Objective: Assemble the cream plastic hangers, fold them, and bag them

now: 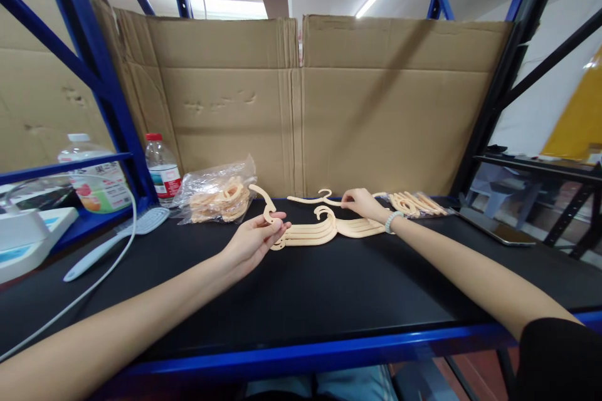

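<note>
My left hand (256, 239) is closed on the left end of a stack of beige plastic hangers (324, 230) lying on the black shelf surface (301, 288). One curved hanger piece (264, 200) rises from between its fingers. My right hand (363, 202) reaches farther back and pinches a single beige hanger (314, 199) lying behind the stack. A pale bead bracelet sits on that wrist.
A clear bag of beige hanger parts (219, 195) lies at the back left, more loose hangers (416, 203) at the back right. A water bottle (162, 167), a white brush (117, 239), a cable and a phone (493, 229) also lie here. Cardboard (301, 106) walls the back.
</note>
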The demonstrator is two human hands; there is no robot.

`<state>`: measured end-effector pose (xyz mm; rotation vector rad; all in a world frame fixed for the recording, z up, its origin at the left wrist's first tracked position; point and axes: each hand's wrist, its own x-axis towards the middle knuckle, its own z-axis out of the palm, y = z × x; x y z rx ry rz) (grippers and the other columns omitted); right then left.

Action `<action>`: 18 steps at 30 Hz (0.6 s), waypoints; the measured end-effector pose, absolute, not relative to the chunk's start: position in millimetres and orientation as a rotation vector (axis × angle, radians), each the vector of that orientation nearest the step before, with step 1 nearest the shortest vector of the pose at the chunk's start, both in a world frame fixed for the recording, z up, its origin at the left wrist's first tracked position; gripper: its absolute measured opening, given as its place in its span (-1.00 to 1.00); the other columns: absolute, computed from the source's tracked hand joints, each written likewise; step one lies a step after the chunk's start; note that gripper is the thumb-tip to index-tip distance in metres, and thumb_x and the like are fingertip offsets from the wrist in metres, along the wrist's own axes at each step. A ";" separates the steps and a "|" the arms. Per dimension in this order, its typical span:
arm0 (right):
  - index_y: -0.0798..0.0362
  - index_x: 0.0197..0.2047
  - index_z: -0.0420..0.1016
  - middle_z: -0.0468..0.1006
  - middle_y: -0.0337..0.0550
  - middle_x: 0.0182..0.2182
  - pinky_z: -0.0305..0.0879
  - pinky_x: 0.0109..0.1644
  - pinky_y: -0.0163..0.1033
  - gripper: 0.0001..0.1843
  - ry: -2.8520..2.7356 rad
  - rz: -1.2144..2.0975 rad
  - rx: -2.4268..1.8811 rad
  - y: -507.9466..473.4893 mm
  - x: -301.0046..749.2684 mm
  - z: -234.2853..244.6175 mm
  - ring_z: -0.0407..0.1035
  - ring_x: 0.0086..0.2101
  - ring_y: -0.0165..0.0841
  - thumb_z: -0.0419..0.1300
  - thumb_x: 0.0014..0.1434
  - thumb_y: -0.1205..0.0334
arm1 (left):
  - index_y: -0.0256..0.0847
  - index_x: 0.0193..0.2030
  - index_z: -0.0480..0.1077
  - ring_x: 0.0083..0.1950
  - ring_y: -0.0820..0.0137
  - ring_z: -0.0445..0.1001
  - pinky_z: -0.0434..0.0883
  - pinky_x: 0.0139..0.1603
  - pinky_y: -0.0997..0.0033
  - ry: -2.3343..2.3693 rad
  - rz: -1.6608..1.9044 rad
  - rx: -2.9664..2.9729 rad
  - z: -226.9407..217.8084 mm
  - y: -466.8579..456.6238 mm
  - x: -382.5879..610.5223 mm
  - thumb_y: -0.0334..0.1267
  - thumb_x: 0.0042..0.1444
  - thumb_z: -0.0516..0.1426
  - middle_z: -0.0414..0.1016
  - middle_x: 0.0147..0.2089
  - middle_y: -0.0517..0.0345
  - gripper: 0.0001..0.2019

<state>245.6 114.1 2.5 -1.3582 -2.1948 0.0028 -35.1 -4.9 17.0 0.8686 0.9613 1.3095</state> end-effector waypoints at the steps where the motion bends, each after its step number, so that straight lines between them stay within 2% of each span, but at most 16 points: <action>1: 0.11 -0.38 0.52 0.57 -0.15 -0.42 0.22 -0.29 -0.32 -0.92 -2.163 -0.017 -1.353 111.3 245.9 8.3 0.42 -0.37 -0.36 0.20 0.11 0.32 | -0.36 -0.30 0.45 -0.24 0.49 0.53 0.48 -0.07 0.61 0.948 1.321 0.863 17.8 -4.2 -38.7 -0.64 0.11 0.08 0.47 -0.35 0.06 -0.82; 5: 0.08 -0.37 0.47 0.55 -0.20 -0.42 0.22 -0.28 -0.31 -0.95 -2.071 -0.080 -1.230 84.5 250.3 25.6 0.41 -0.37 -0.35 0.18 0.12 0.32 | -0.37 -0.32 0.45 -0.36 0.56 0.49 0.51 -0.20 0.64 0.858 1.367 0.860 16.8 -2.2 -52.0 -0.65 0.13 0.05 0.43 -0.42 0.11 -0.80; 9: 0.06 -0.31 0.43 0.53 -0.17 -0.37 0.26 -0.26 -0.27 -0.96 -2.073 -0.112 -1.057 46.3 256.2 23.6 0.40 -0.34 -0.33 0.15 0.14 0.34 | -0.41 -0.36 0.46 -0.39 0.55 0.47 0.50 -0.28 0.65 0.822 1.390 0.854 10.1 -2.6 -58.0 -0.65 0.12 0.06 0.43 -0.44 0.08 -0.81; 13: 0.06 -0.23 0.41 0.48 -0.12 -0.33 0.27 -0.24 -0.24 -0.89 -2.144 -0.093 -0.934 23.6 260.2 14.6 0.36 -0.33 -0.33 0.07 0.21 0.31 | -0.38 -0.38 0.44 -0.39 0.53 0.46 0.49 -0.28 0.62 0.803 1.326 0.889 5.1 -5.2 -58.5 -0.62 0.08 0.12 0.44 -0.43 0.07 -0.86; 18: 0.06 -0.27 0.35 0.42 -0.17 -0.38 0.21 -0.33 -0.28 -0.92 -2.211 0.023 -0.914 12.6 259.6 14.9 0.29 -0.41 -0.38 0.05 0.23 0.30 | -0.32 -0.38 0.42 -0.36 0.52 0.42 0.46 -0.26 0.58 0.772 1.255 0.987 5.9 -8.0 -61.7 -0.49 -0.06 0.29 0.42 -0.42 0.15 -0.87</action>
